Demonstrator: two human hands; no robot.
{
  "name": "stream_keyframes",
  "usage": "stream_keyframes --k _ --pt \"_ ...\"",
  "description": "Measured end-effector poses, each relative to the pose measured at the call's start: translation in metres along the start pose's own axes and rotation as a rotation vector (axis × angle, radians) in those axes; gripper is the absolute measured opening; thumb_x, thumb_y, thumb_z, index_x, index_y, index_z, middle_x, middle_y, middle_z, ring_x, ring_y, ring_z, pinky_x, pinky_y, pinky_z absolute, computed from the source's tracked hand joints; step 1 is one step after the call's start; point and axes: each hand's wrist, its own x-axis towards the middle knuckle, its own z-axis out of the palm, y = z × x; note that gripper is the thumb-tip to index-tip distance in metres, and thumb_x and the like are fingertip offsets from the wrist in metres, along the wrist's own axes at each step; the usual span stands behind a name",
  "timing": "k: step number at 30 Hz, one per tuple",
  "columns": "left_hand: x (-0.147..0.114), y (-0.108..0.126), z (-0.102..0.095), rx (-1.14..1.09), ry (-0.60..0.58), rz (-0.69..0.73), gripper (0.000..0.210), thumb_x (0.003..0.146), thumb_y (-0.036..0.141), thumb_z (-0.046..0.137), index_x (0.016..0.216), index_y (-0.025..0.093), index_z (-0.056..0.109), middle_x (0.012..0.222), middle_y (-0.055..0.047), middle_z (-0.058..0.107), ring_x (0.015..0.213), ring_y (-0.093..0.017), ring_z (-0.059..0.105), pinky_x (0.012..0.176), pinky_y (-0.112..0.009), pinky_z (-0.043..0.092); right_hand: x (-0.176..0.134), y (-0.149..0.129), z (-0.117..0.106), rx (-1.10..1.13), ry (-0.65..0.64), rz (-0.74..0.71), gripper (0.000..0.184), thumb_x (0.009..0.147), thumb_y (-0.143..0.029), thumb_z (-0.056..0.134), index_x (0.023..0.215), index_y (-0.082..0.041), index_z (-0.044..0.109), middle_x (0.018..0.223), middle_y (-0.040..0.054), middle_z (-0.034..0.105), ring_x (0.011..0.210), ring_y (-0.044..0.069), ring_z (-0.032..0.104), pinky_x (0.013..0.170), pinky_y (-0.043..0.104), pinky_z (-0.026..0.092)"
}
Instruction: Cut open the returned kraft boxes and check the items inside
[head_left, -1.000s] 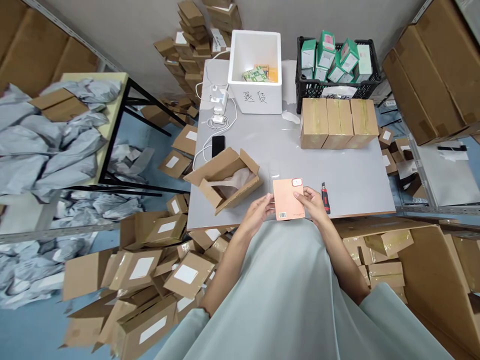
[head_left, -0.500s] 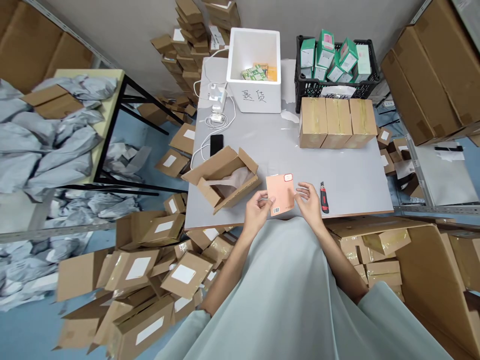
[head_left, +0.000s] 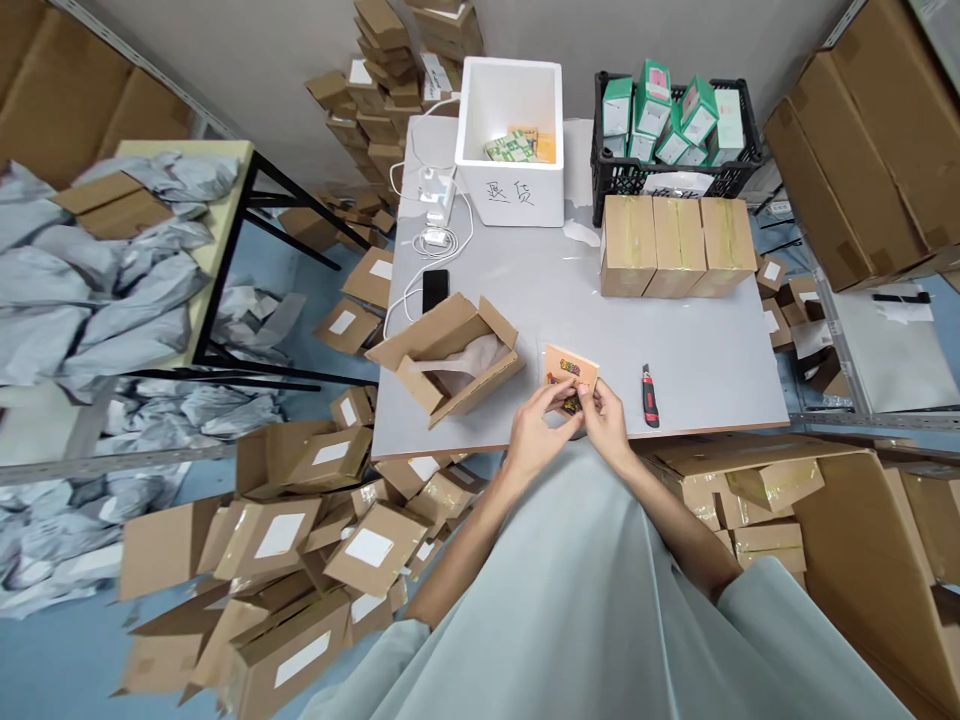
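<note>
Over on the left of the grey table, a black phone lies just behind an open carton, wrapping inside. Here's the left hand, fingers closed on the lower part of a thin orange pack, up at the table's near edge, printed face showing. The right hand grips it too, thumb against it. Next, a red-and-black cutter rests nearby, untouched.

left hand, right hand close together, both curled; forearms slant inward.
</note>
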Motion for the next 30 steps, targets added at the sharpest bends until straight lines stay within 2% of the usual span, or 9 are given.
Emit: stream_keyframes --k 5,10,12,15,18,21,25,27,30 --pt "0.009 -0.026 -0.022 0.104 0.189 -0.118 0.048 0.096 0.048 0.079 0.136 0.021 0.079 0.128 -0.012 0.08 0.102 -0.023 0.077 0.091 -0.039 0.066 0.012 0.001 -0.011 0.059 0.02 -0.009 0.053 0.097 -0.076 0.073 0.108 -0.024 0.072 0.107 0.0094 0.085 0.099 0.029 0.08 0.084 0.039 0.066" --pt "0.01 -0.041 -0.032 -0.16 -0.061 -0.393 0.056 0.085 0.071 0.083 0.101 0.018 0.087 0.1 -0.01 0.086 0.086 -0.024 0.076 0.08 -0.036 0.062 0.013 0.0 -0.015 0.085 -0.024 0.029 0.055 0.096 -0.076 0.073 0.114 -0.024 0.072 0.117 0.0116 0.085 0.11 0.032 0.08 0.092 0.041 0.066" --pt "0.008 -0.042 -0.029 -0.231 -0.074 -0.444 0.057 0.08 0.073 0.087 0.095 0.018 0.086 0.096 -0.009 0.085 0.082 -0.023 0.075 0.078 -0.035 0.06 0.014 0.004 -0.015 0.096 -0.034 0.046 0.055 0.097 -0.075 0.072 0.116 -0.024 0.071 0.122 0.0129 0.084 0.116 0.033 0.079 0.096 0.043 0.066" --pt "0.006 -0.041 -0.024 -0.195 0.013 -0.437 0.054 0.08 0.07 0.087 0.094 0.018 0.086 0.094 -0.008 0.085 0.077 -0.022 0.072 0.074 -0.033 0.056 0.019 0.013 -0.017 0.075 0.048 0.049 0.059 0.096 -0.074 0.073 0.125 -0.023 0.069 0.138 0.0166 0.079 0.127 0.033 0.075 0.106 0.046 0.064" --pt "0.006 -0.036 -0.021 -0.042 0.17 -0.337 0.043 0.089 0.062 0.082 0.093 0.019 0.084 0.093 -0.007 0.083 0.08 -0.022 0.073 0.076 -0.033 0.055 0.021 0.021 -0.02 -0.005 0.221 0.03 0.067 0.09 -0.07 0.08 0.137 -0.024 0.065 0.159 0.0196 0.065 0.139 0.033 0.068 0.112 0.049 0.061" --pt "0.004 -0.028 -0.019 0.164 0.287 -0.152 0.028 0.099 0.048 0.075 0.093 0.021 0.083 0.091 -0.005 0.08 0.082 -0.02 0.072 0.079 -0.033 0.054 0.016 0.022 -0.014 0.008 0.154 0.064 0.064 0.089 -0.068 0.082 0.134 -0.025 0.068 0.155 0.0188 0.068 0.136 0.032 0.07 0.109 0.048 0.062" --pt "-0.003 -0.018 -0.012 0.41 0.284 0.159 0.016 0.106 0.033 0.072 0.101 0.024 0.084 0.089 -0.004 0.079 0.081 -0.02 0.07 0.078 -0.034 0.052 0.005 0.014 0.003 0.128 -0.046 0.102 0.06 0.088 -0.066 0.086 0.13 -0.028 0.07 0.148 0.0141 0.073 0.119 0.028 0.078 0.094 0.04 0.068" --pt "-0.007 -0.014 -0.005 0.493 0.272 0.298 0.014 0.107 0.029 0.072 0.106 0.025 0.085 0.092 -0.005 0.08 0.085 -0.021 0.072 0.08 -0.036 0.051 0.002 0.009 0.009 0.147 -0.045 0.075 0.054 0.088 -0.064 0.087 0.123 -0.027 0.071 0.138 0.0116 0.078 0.109 0.025 0.079 0.09 0.037 0.067" --pt "-0.011 -0.01 0.004 0.505 0.221 0.407 0.01 0.105 0.028 0.076 0.11 0.026 0.085 0.099 -0.006 0.082 0.102 -0.024 0.076 0.089 -0.039 0.054 0.003 0.003 0.006 0.107 -0.016 0.03 0.041 0.094 -0.064 0.079 0.103 -0.025 0.07 0.105 0.0065 0.081 0.093 0.023 0.076 0.085 0.035 0.065"
